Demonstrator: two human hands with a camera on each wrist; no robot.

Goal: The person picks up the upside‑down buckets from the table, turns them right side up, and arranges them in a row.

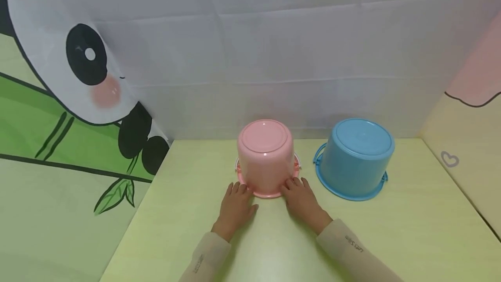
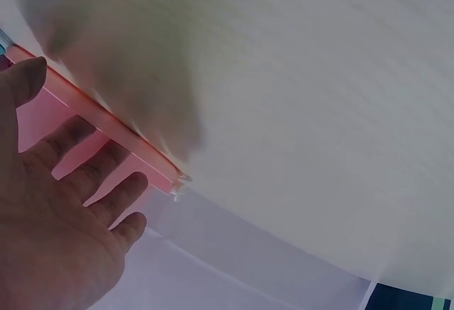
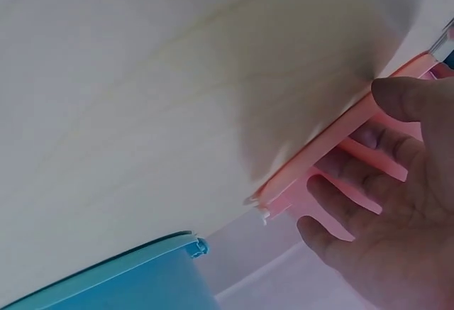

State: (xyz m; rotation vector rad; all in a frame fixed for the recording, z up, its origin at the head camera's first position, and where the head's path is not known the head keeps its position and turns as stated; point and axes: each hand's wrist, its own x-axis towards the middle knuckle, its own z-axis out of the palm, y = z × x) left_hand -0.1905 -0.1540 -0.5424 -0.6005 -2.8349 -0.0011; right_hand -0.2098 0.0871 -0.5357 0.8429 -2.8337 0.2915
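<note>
On the desk (image 1: pixel 270 247), left hand (image 1: pixel 235 206) and right hand (image 1: pixel 304 201) touch an upturned pink bucket (image 1: pixel 266 160), each grip's fingers apart.

Head: looking forward and down over table (image 1: pixel 270 247), from farther back. Left wrist: facing close past left hand (image 2: pixel 67 211), with table uppermost. Right wrist: likewise past right hand (image 3: pixel 386 203). Shared by all three: pink bucket (image 1: pixel 266 160).
</note>
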